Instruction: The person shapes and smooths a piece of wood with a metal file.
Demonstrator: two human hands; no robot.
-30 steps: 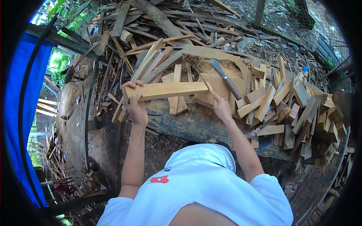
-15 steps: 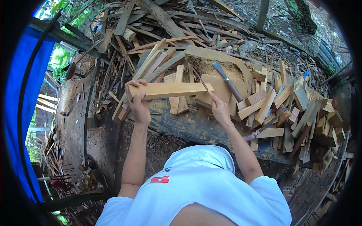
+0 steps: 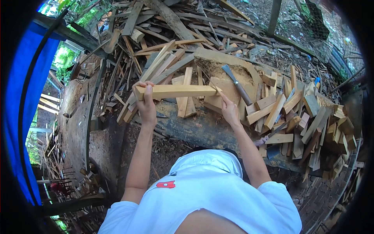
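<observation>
Timber (image 3: pixel 177 91), one long pale squared bar, spans the gap between my two hands, held sideways above the far side of the desk (image 3: pixel 187 121). My left grip (image 3: pixel 145 102) is closed around its left end, thumb on the side facing me and fingers over the far side. My right grip (image 3: pixel 230 111) is at the other end, fingers pinched on a thin rod (image 3: pixel 211 81) that slants across the timber near its tip; I cannot tell what kind of tool the rod is. Beyond that end, a big block (image 3: pixel 251 68) with a rough hollow sits on the desk, and a blade tool (image 3: pixel 237 84) lies by the hollow, its metal end pointing away from me and its wooden handle towards me. Two short crossed pieces (image 3: pixel 182 102) show below and above the timber, partly hidden by it. To my right, cut blocks (image 3: pixel 276 111) lie heaped at many angles, with a wrapped handle (image 3: pixel 261 141) poking out on my side of them. Long strips (image 3: pixel 159 64) are stacked beyond my left grip, and a blue tarp (image 3: pixel 29 93) hangs at the far left.
</observation>
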